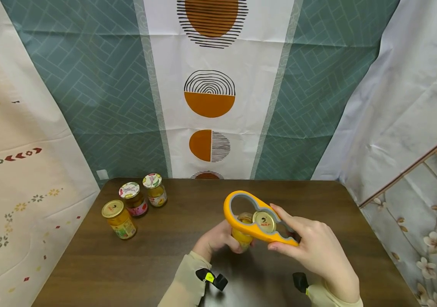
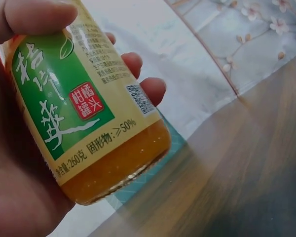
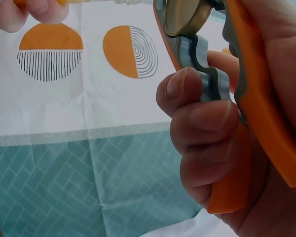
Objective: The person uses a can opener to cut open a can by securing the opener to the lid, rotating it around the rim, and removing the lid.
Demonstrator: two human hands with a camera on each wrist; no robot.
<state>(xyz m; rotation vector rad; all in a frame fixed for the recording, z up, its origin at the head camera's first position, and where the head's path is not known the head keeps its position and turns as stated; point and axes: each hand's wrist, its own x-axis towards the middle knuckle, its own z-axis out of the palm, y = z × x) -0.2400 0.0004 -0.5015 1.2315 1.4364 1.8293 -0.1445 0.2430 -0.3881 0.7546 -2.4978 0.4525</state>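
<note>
My left hand grips a glass jar of orange fruit, tilted in the head view. The left wrist view shows its green and yellow label and the fingers wrapped round the glass. In my right hand is an orange jar opener with grey scalloped inner edges, held by its handles. A gold lid sits between the opener's grey edges, apart from the jar's mouth. In the right wrist view the fingers curl round the opener's handles, and the lid's underside shows.
Three lidded jars stand at the table's left: one with a gold lid, one with a pink label and one with a pale patterned lid. Patterned cloth hangs behind the dark wooden table.
</note>
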